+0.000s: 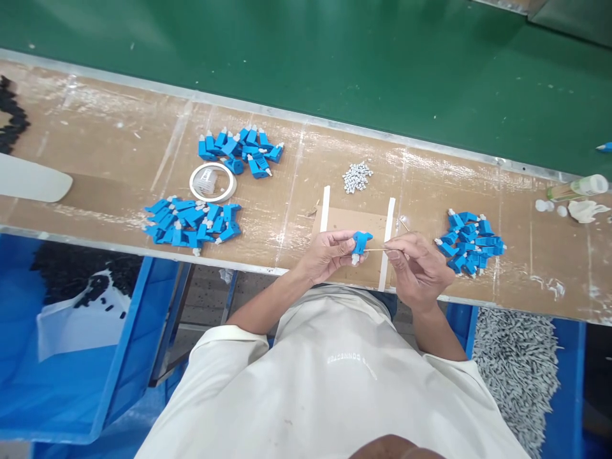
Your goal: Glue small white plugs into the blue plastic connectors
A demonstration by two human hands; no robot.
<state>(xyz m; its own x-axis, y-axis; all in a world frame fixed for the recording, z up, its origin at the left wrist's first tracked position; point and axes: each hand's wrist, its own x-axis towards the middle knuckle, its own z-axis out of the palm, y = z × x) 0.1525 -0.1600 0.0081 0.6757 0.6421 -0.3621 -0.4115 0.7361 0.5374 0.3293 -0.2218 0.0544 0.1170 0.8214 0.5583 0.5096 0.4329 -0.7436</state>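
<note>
Below the tabletop (270, 223): at left, a blue bin (125, 347) with dark pieces (71, 264); at right, a heap of grey pieces (514, 373) in a second blue bin (568, 382).

Left hand (329, 253): fingers pinching one blue part (362, 241), its pale tip turned nearward; we judge the grip is for steadying.

Right hand (421, 268): fingers grasping a thin stick (375, 250) that reaches leftward to the blue part. Whether it enters, we cannot tell.

Beneath the hands: a cardboard sheet (356, 220) flanked by white strips (389, 220), which we suppose hold it down.

Blue clusters, three: right (471, 242), near left (194, 222), far left (241, 150), with a white ring (213, 199) between the last two; kept apart, we suppose, against mixing.

Small grey bits (356, 177): heaped beyond the sheet, likely for easy reach.

Edges and room: both forearms cross the near edge. We find a narrow gap rightward from the right hand, a wider stretch leftward from the left. The far edge meets a green surface (306, 64).
</note>
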